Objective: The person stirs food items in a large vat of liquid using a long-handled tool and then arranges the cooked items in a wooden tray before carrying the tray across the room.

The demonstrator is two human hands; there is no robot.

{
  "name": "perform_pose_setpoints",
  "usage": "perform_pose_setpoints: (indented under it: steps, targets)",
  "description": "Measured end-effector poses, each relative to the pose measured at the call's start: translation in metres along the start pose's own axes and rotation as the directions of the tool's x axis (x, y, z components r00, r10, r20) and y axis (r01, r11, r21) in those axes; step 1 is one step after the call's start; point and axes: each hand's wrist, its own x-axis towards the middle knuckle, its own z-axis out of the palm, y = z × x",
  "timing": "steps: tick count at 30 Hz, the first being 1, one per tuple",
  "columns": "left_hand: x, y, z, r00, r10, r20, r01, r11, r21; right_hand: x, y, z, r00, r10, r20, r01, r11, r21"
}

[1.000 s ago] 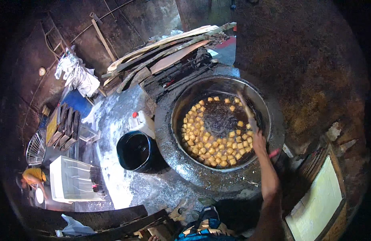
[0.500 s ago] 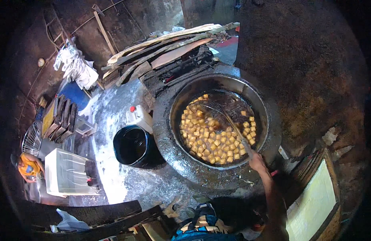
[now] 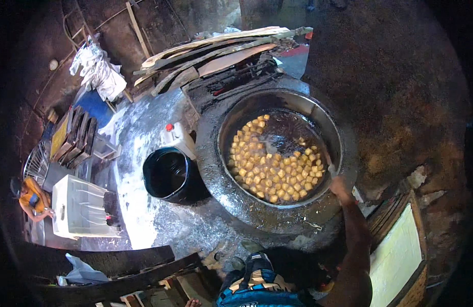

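My right hand (image 3: 340,187) is closed around the handle of a long-handled stirring tool (image 3: 329,162), at the right rim of a big round pan (image 3: 230,118). The tool's far end cannot be made out in the dark oil. Many golden-brown fried cubes (image 3: 269,171), apparently tofu, float in the oil, mostly in the near and left parts. Dark oil (image 3: 285,135) shows at the far side and centre. Only the fingertips of my left hand (image 3: 193,303) come in at the lower edge, close to some wooden boards; their grip is not readable.
The pan sits in a raised masonry stove (image 3: 208,148). Left of it stand a dark bucket (image 3: 167,197) and a white jerrycan (image 3: 181,139). Firewood (image 3: 221,51) lies behind. A framed pale panel (image 3: 397,253) leans at right. Far left, a person (image 3: 36,199) is beside a white crate (image 3: 80,207).
My right hand has moved slightly right and away from me, swinging the tool toward the pan's right side. Cubes have spread rightward. My left fingertips have come into view; the person at left reaches to the crate.
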Motion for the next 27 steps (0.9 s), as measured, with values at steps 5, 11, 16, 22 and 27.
perform_pose_setpoints:
  steps: [5, 11, 16, 22, 27]
  targets:
    - [-0.015, -0.009, -0.002, 0.902, -0.338, -0.27, 0.36, 0.933, 0.034, -0.087, 0.008, 0.033, 0.967, -0.131, 0.216, 0.127, 0.991, 0.032]
    - [0.019, -0.003, -0.001, 0.857, -0.438, -0.271, 0.463, 0.886, 0.035, -0.174, 0.037, 0.009, 0.811, -0.563, -0.159, 0.534, 0.823, -0.193]
    - [0.07, 0.026, -0.034, 0.998, 0.024, -0.06, -0.027, 0.999, -0.039, -0.189, 0.008, -0.039, 0.808, -0.583, -0.078, 0.586, 0.81, 0.023]
    - [0.1, 0.081, 0.015, 0.904, -0.256, -0.343, 0.239, 0.967, -0.091, -0.083, 0.004, -0.053, 0.968, -0.232, -0.094, 0.217, 0.965, -0.145]
    - [0.077, 0.021, -0.053, 0.965, -0.104, -0.242, 0.008, 0.93, -0.368, -0.009, -0.013, -0.043, 0.969, -0.153, -0.193, 0.098, 0.959, -0.268]
